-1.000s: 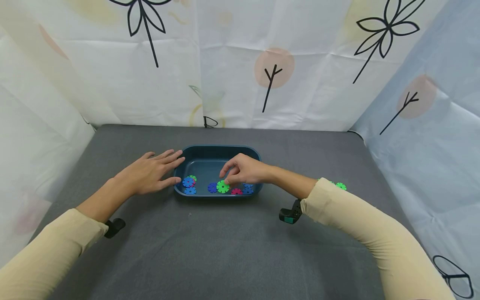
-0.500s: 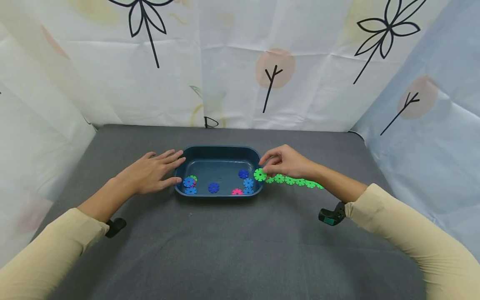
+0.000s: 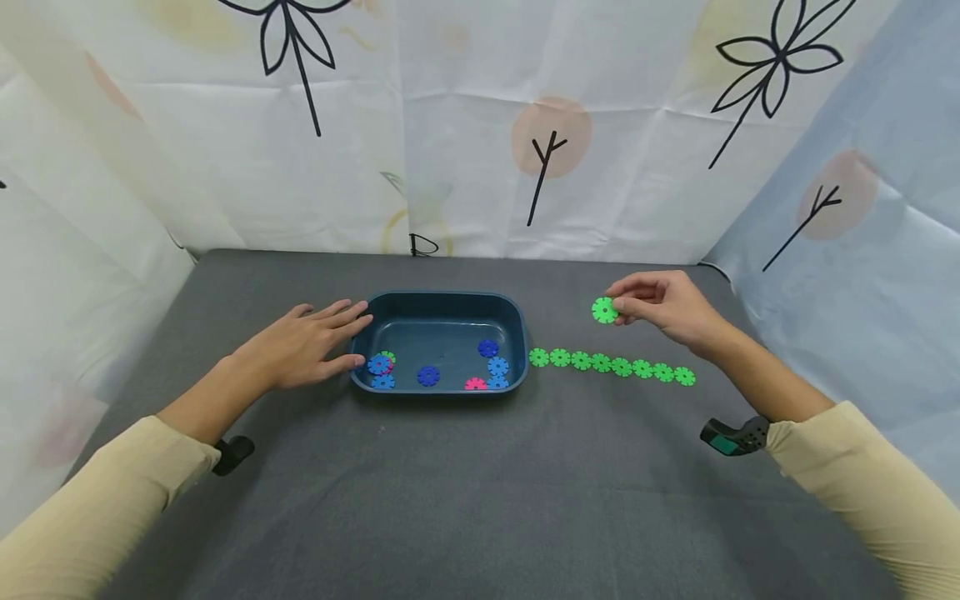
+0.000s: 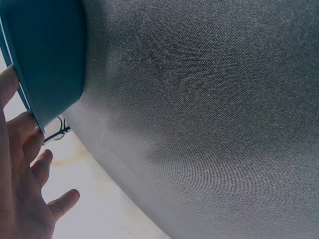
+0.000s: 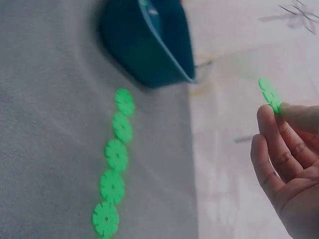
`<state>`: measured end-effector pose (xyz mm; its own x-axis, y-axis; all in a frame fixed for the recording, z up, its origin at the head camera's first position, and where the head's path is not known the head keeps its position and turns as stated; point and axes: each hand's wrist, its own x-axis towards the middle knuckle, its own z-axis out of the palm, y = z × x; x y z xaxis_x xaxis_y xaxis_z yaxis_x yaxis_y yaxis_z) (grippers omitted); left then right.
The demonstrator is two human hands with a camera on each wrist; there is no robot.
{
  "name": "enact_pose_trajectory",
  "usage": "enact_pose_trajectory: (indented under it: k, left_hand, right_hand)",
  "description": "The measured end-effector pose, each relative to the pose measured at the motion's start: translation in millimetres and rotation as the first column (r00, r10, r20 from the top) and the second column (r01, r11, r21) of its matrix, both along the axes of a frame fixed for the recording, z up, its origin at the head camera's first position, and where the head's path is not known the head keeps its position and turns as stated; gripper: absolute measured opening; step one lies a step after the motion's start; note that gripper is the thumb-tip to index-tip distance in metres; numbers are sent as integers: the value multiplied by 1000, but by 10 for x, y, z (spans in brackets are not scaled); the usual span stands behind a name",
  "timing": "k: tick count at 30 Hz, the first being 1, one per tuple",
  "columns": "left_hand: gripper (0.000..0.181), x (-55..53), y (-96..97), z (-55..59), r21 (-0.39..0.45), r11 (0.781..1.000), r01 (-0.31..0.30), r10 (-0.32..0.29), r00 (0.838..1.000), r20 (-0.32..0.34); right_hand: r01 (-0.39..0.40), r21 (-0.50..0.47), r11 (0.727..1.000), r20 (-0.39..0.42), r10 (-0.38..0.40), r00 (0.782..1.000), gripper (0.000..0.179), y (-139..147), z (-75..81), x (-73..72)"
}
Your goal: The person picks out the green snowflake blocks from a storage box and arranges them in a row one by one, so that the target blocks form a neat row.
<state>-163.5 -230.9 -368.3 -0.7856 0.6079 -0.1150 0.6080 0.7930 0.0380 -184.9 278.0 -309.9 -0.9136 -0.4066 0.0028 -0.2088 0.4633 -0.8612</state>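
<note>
Between thumb and fingers my right hand pinches a green notched disc, held above the table's right side; the right wrist view shows this same green disc nearly edge-on. Below it, a row of several green discs runs rightward from the blue tray. My left hand rests with spread, straight fingers on the tray's left rim; fingertips touch that rim in the left wrist view. Inside the tray lie dark blue discs, lighter blue discs, a pink disc and a mostly covered green one.
Grey cloth covers the table. White patterned curtains stand behind it and along both sides. Each wrist wears a dark camera band, such as the right wrist camera.
My right hand has lifted the green disc out of the tray and carried it rightward past the rim, up over the green row. The left hand has stayed on the tray.
</note>
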Motion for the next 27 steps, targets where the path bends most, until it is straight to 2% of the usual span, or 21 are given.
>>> enact_pose_trajectory:
  k: [7, 14, 18, 22, 27]
  left_hand:
    - [70, -8, -2, -17, 3, 1000, 3, -3, 1000, -4]
    - [70, -6, -16, -22, 5, 1000, 0, 0, 1000, 1]
    - [70, -1, -17, -10, 6, 1000, -4, 4, 1000, 4]
    - [70, 2, -15, -6, 6, 1000, -6, 6, 1000, 10]
    - [70, -1, -11, -13, 10, 1000, -1, 1, 1000, 8]
  right_hand:
    - [131, -118, 984, -42, -136, 990, 21, 415, -83, 131]
    - [171, -267, 949, 21, -172, 985, 15, 842, -322, 239]
    - [213, -313, 925, 63, -204, 977, 13, 1035, -450, 286]
    - [280, -342, 897, 119, -254, 960, 14, 1212, -570, 285]
    - [370, -336, 866, 185, -324, 928, 14, 1387, -707, 274]
